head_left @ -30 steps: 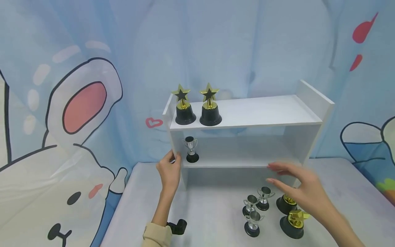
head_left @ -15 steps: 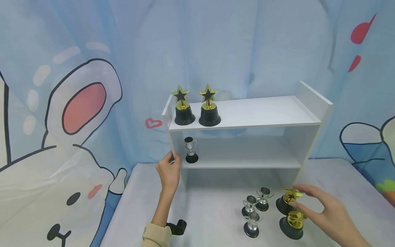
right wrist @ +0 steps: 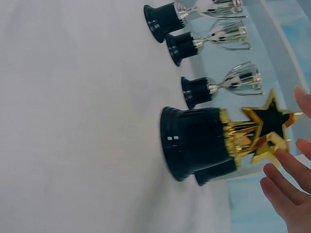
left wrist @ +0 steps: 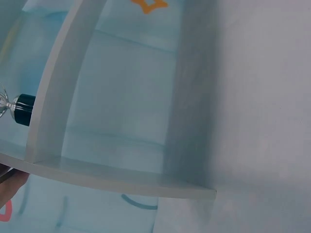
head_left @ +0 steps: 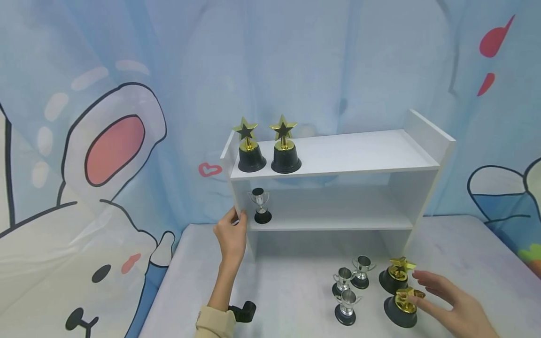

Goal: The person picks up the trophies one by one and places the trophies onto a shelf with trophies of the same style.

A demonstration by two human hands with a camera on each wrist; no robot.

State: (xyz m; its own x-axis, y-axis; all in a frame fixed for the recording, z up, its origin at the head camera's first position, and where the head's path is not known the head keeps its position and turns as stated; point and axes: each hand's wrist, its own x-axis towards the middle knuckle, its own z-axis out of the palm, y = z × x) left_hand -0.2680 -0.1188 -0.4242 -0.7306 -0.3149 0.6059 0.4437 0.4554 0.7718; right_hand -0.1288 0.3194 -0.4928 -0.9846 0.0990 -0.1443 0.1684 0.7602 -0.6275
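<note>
— Which thing is the right hand [head_left: 454, 307] at?

— The nearer star trophy [head_left: 401, 307], gold star on a black base, standing on the desk [head_left: 287, 291] at the front right. The fingers are spread and loose; their tips [right wrist: 282, 182] are at the star's edge, but nothing is gripped.

— And right around it?

— A second star trophy [head_left: 395, 276] stands just behind it, almost touching. To their left is a cluster of three small silver cups [head_left: 350, 287] on black feet.

— The left hand [head_left: 231, 234]?

— It holds the front edge of the left side panel of the white shelf [head_left: 338, 159], thumb and fingers curled around the board.

— What is on the shelf?

— Two more star trophies [head_left: 268, 145] stand side by side at the left end of the top board. One silver cup [head_left: 261, 205] stands at the left end of the middle board, just beside the left hand.

— Behind it all?

— A pale blue curtain [head_left: 110, 141] with a cartoon rabbit.
</note>
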